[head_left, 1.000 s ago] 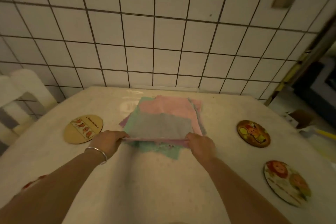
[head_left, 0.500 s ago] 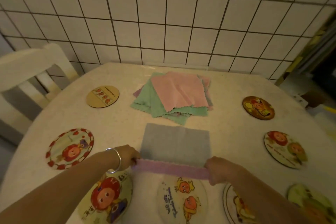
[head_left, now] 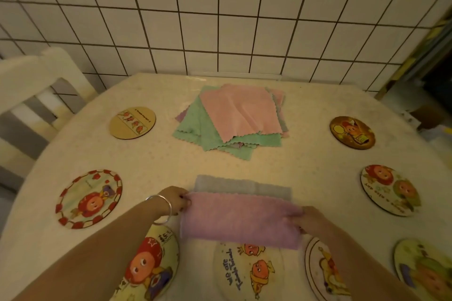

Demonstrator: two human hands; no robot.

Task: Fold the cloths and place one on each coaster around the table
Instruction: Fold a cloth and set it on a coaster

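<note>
A purple cloth with a grey underside lies at the near middle of the table, its near half folded over so a grey strip shows at the far edge. My left hand pinches its left corner, and my right hand pinches its right corner. A pile of cloths, pink on top of green ones, lies at the far middle. Round picture coasters ring the table: one at the far left, one at the left, one at the far right, one at the right, several along the near edge.
The round table has a pale speckled cover and stands against a white tiled wall. A white chair stands at the left. Dim clutter sits on the floor past the table's right edge.
Both hands pulled the purple cloth off the pile toward me, laid it flat, then carried its near edge over toward the far edge. The view tilted down, showing more coasters.
</note>
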